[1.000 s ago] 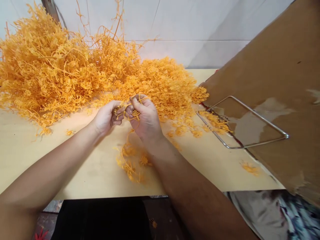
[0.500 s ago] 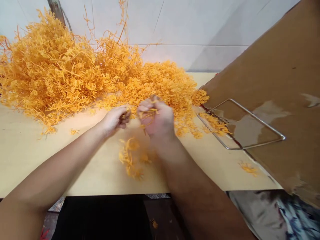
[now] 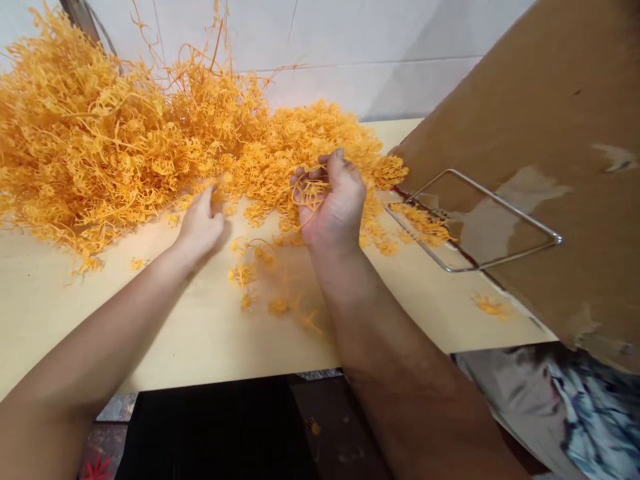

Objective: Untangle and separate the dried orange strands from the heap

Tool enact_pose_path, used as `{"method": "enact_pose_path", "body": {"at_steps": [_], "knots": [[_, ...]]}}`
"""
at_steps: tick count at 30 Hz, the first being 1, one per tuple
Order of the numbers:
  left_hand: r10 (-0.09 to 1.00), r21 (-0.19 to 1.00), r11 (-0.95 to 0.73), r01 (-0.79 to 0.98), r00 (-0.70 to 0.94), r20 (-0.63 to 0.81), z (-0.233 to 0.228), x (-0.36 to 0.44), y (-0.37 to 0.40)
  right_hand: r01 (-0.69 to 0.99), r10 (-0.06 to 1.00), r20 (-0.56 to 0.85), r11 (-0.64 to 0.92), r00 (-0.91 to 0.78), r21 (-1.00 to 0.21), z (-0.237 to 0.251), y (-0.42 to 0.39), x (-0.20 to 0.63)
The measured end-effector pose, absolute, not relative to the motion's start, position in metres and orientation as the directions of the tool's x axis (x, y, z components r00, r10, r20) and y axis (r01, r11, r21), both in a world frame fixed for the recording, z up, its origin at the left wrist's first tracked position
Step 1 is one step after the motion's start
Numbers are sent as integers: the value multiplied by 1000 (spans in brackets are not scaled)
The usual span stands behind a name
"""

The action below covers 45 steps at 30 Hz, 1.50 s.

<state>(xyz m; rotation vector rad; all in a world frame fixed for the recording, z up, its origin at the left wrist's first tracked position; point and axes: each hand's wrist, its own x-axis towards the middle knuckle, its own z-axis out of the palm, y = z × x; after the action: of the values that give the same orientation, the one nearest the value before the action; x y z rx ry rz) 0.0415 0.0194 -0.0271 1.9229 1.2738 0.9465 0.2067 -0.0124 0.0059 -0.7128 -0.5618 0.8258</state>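
Observation:
A big heap of tangled orange plastic sprigs point(image 3: 115, 143) covers the far left and middle of a pale wooden table point(image 3: 60, 320). My right hand point(image 3: 333, 203) is raised at the heap's near edge, fingers curled around a small bunch of orange sprigs point(image 3: 310, 193). My left hand point(image 3: 203, 220) reaches palm down into the heap's front edge, its fingertips among the strands; I cannot tell whether it grips any. Loose orange bits point(image 3: 260, 280) lie scattered on the table between my forearms.
A brown cardboard sheet point(image 3: 550, 100) leans over the table's right side, with a bent metal wire frame point(image 3: 475, 220) against it. White tiled wall point(image 3: 375, 47) stands behind. Patterned cloth point(image 3: 565, 413) shows below the table's right edge. An orange scrap point(image 3: 493, 307) lies near the cardboard.
My hands have separated: the left went forward to the heap's edge, the right lifted toward the pile with strands in it. The dangling sprig cluster between them has dropped as loose pieces onto the table.

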Motion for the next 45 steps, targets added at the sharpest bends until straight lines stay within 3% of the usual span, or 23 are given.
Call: {"method": "enact_pose_path", "body": {"at_steps": [5,8,11,13,16,18,22,26,31,35,39,45], "knots": [[897,576,-442,687,326,299,-2,29,8,-265,760,334,545,557,-796,-5,-5,211],[889,613,-453,647,379,258,12,28,-5,-117,716,427,573,552,-811,-14,3,215],[849,675,-427,602,525,69,18,32,-20,-3,695,467,559,547,-829,-17,5,216],[795,631,-458,626,607,-25,16,35,-27,11,686,449,541,572,-841,-14,2,214],[776,591,-483,647,628,-53,9,38,-27,-17,701,401,507,589,-862,-6,-8,208],[833,653,-418,632,553,-2,5,36,-20,-27,782,378,449,496,-893,-1,-16,203],[921,822,-307,480,366,131,7,26,-4,63,951,270,263,151,-963,2,-29,191],[896,904,-334,267,389,216,17,24,-5,176,986,158,166,-62,-970,0,-34,182],[911,956,-230,181,385,146,19,25,-9,44,961,71,86,-268,-995,-2,-35,177],[932,982,-154,113,348,106,17,21,-2,-7,975,53,53,-215,-999,-7,-34,177],[939,961,-163,223,335,82,18,17,3,-56,985,77,69,-154,-996,-12,-31,177],[924,877,-315,363,327,197,13,15,5,137,982,185,177,46,-975,-23,-24,177]]}}
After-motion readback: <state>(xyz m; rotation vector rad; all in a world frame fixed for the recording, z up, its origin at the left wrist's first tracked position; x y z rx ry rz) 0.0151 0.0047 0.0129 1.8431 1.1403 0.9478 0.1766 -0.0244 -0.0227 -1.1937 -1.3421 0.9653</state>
